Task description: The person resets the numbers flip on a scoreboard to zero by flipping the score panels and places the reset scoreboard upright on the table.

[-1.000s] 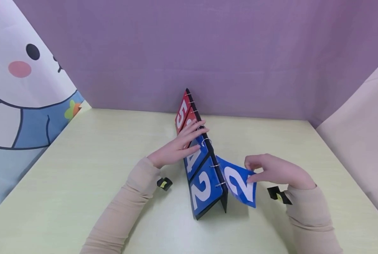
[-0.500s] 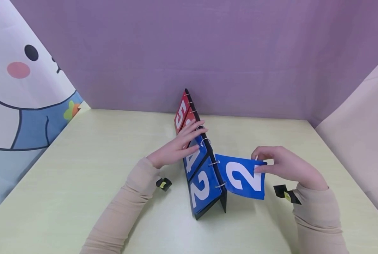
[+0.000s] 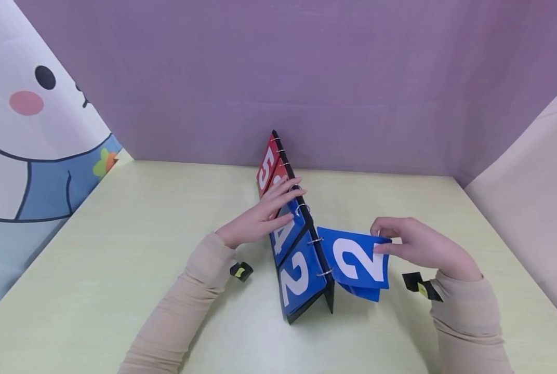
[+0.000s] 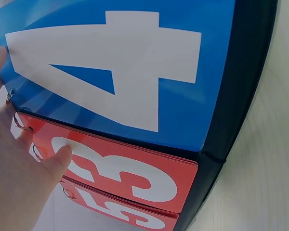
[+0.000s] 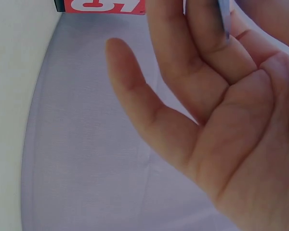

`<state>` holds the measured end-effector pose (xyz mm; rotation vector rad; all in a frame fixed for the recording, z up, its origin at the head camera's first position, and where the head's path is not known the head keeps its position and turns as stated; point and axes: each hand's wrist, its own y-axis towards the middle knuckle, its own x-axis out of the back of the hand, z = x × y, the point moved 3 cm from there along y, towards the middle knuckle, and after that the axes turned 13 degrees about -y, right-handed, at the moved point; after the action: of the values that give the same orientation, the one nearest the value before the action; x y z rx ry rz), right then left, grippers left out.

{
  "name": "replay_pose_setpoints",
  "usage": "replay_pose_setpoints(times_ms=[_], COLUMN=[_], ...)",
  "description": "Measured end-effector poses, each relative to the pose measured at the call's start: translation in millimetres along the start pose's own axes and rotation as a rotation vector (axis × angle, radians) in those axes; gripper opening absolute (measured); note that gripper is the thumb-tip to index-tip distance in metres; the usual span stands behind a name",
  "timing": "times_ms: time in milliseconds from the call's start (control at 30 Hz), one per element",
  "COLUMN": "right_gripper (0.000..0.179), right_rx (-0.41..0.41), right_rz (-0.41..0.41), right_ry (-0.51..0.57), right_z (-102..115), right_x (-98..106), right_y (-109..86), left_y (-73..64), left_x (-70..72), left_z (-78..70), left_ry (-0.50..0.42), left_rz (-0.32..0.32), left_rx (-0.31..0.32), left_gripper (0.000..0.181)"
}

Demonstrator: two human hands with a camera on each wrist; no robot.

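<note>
A tent-shaped flip scoreboard [image 3: 324,259] stands on the table, its number cards hung on metal rings along the black top edge. My left hand [image 3: 260,215] lies across that edge, fingers stretched over it near the middle. Under it on the left face are a blue 4 card [image 4: 135,72] and a red 3 card [image 4: 183,180]. My right hand [image 3: 416,244] pinches the outer edge of a blue 2 card [image 3: 358,259], held out to the right of the rings. Another blue card [image 3: 365,294] hangs just beneath it. A second blue 2 card [image 3: 302,270] lies on the near left face.
The pale table [image 3: 166,208] runs back to a purple cloth [image 3: 306,78]. At the left hangs a cloth with a cartoon print [image 3: 49,130]. A red 5 card [image 3: 266,169] is at the scoreboard's far end.
My right hand has moved right and slightly up, drawing the blue 2 card out flatter. Another blue card has come into sight below it. My left hand stays on the top edge.
</note>
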<state>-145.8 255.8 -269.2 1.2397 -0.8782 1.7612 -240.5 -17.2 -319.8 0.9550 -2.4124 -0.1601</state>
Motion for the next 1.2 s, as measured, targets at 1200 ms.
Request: replay_pose_setpoints(times_ms=[1200], right_gripper=[0.066], right_rx=[-0.049], right_rz=[-0.18], right_ry=[0.348], right_z=[-8], right_x=[20], right_y=[-23.2], left_y=[-1.1], left_x=[-0.4], left_z=[0.7], left_ry=[-0.014], left_rz=[-0.004], left_rx=[-0.007], left_gripper=[0.054])
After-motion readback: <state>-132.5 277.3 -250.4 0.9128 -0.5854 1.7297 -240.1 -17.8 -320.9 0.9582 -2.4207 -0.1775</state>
